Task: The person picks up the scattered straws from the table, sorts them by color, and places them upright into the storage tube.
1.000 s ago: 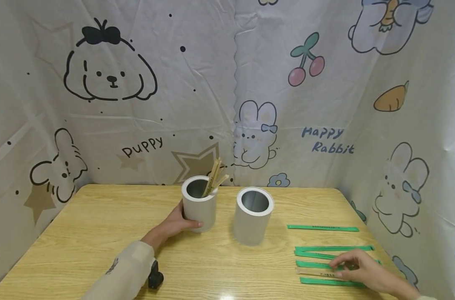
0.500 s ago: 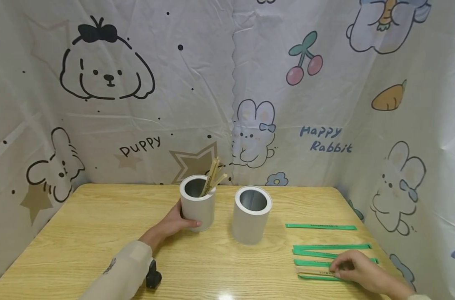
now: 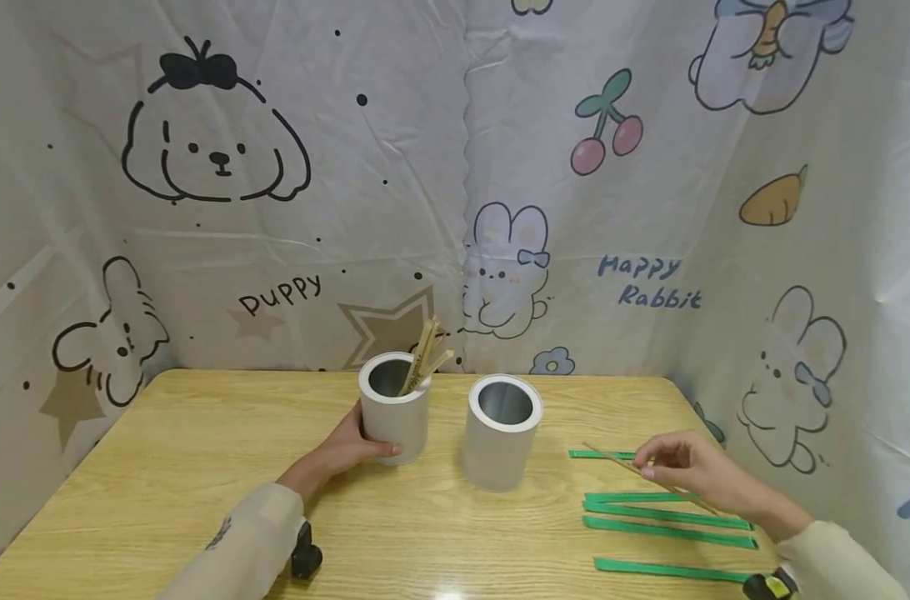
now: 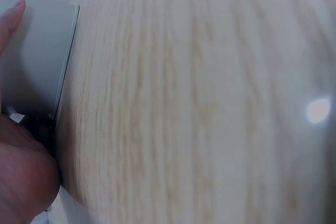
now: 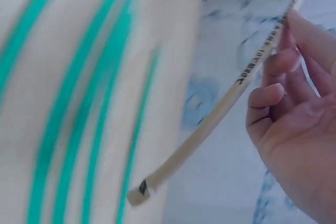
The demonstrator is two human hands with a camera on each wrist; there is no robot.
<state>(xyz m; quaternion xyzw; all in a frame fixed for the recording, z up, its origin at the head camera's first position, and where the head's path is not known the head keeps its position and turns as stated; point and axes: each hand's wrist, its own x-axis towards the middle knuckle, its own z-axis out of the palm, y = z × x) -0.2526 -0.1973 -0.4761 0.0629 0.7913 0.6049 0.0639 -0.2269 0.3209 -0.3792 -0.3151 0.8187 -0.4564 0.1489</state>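
My left hand [image 3: 346, 442] grips the side of a white canister [image 3: 397, 425], thumb across its front. Several tan paper-wrapped straws [image 3: 423, 354] lean out of that canister's mouth. Between thumb and fingers of my right hand [image 3: 702, 475] is another tan paper-wrapped straw [image 5: 210, 116], printed with dark lettering, raised over the right side of the table and slanted. Under and around this hand lie several green paper-wrapped straws [image 3: 668, 532], spread roughly parallel. In the left wrist view, part of the left hand [image 4: 23, 177] shows against the canister wall [image 4: 37, 56].
A second white canister [image 3: 500, 454] stands upright just right of the first, its grey inside visible. The wooden table [image 3: 200, 442] ends at a printed cloth [image 3: 395, 167] hanging behind and at both sides. Black wrist cameras [image 3: 306, 554] are strapped to both forearms.
My right hand has picked up the tan straw from among the green ones and moved it up and away from the near edge. The left hand stays on its canister.
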